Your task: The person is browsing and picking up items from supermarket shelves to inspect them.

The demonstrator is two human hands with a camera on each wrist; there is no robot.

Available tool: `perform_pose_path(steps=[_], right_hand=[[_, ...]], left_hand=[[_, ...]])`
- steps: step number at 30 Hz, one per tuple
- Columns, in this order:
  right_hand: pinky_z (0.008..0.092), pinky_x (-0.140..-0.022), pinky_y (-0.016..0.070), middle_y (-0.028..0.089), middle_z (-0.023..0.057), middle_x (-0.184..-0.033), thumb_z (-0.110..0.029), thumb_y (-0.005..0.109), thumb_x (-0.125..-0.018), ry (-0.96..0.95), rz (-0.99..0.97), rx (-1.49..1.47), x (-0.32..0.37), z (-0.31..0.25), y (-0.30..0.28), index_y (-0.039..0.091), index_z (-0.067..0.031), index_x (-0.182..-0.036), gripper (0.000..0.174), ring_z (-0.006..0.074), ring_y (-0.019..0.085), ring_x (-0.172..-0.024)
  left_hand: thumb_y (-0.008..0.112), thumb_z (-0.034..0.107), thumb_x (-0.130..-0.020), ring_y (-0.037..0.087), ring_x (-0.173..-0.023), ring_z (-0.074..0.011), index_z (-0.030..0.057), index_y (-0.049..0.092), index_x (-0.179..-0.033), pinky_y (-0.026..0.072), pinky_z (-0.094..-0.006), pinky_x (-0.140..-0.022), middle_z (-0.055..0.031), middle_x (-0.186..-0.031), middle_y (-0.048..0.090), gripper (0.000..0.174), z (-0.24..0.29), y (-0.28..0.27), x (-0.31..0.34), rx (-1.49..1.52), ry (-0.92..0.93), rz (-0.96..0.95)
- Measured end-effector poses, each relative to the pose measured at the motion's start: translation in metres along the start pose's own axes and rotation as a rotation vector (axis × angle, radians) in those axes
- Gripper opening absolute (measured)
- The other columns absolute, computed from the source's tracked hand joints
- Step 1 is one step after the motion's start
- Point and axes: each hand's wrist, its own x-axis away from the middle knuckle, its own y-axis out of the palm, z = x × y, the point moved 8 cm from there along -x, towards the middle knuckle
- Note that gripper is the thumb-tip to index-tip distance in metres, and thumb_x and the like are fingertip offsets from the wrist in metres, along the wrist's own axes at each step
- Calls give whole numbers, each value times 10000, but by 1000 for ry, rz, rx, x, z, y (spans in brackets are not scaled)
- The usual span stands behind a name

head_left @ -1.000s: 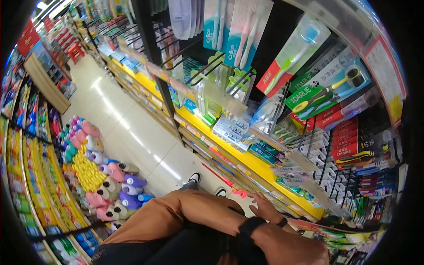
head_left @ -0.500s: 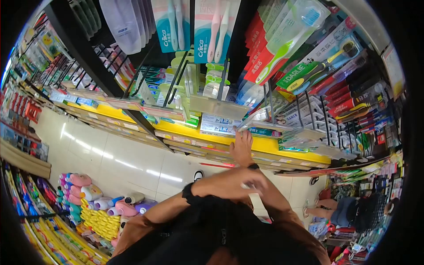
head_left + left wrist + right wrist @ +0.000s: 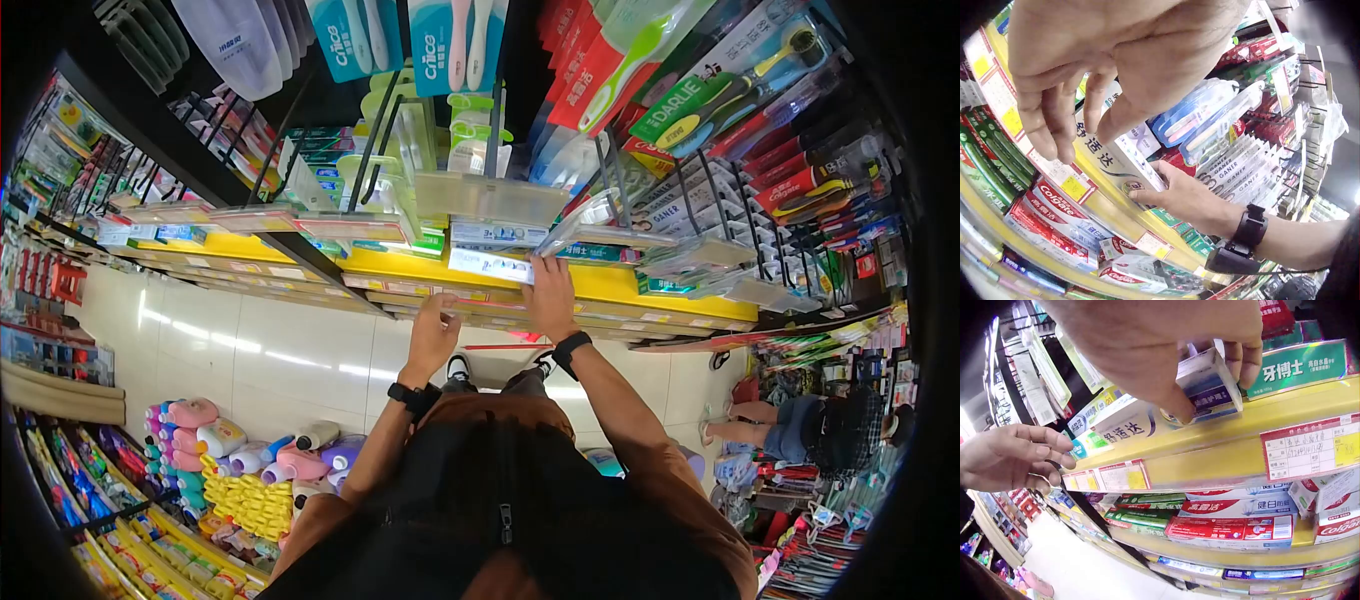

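Note:
In the head view my right hand point(image 3: 552, 298) holds the right end of a white toothpaste box point(image 3: 488, 264) at the front of a yellow shelf point(image 3: 400, 290). Seen by the right wrist camera, thumb and fingers pinch that end of the box point(image 3: 1127, 430), which carries dark lettering. My left hand point(image 3: 432, 338) is just in front of the shelf edge, left of the box, its fingers loosely bent with nothing between them. More boxes of the same look sit behind the held one. A green toothpaste box point(image 3: 1304, 370) stands to its right.
Packaged toothbrushes point(image 3: 690, 110) hang on hooks above the shelf, with clear tag holders point(image 3: 490, 197) jutting out over the boxes. Lower shelves hold red Colgate boxes point(image 3: 1054, 219). Bottles point(image 3: 210, 435) are piled on the floor behind at left. Another person point(image 3: 800, 430) is at the right.
My right hand, first low by the shelf, reached up to the toothpaste boxes and now grips one, tipped forward. My left hand has swung from across my body to the shelf front.

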Motion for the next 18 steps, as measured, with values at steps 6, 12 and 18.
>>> perform_pose_path(steps=[6,12,18], right_hand=[[482,-1011,524,666,153,-1277,-69,853,-805,-25,61,-173,20,-15,-47,680,-59,-1327,550,409,609,-1185],[400,-949,556,691,131,-1138,-16,865,-775,178,-20,-550,59,-21,-101,741,-26,-1194,437,329,692,-1065],[430,-1007,507,636,118,-1218,36,823,-765,146,103,-520,78,-14,-138,772,-83,-1176,431,345,606,-1155]], left_hand=[[803,-36,-862,683,-1119,-369,38,493,-1514,598,-431,-887,-242,-1435,545,726,45,-19,-6,-207,139,228],[877,-13,-842,702,-1162,-268,53,502,-1519,571,-368,-993,-159,-1436,596,777,68,-13,-13,114,76,-43],[878,5,-830,704,-1176,-277,31,655,-1323,554,-375,-994,-130,-1253,719,541,124,-4,-3,-13,274,-150]])
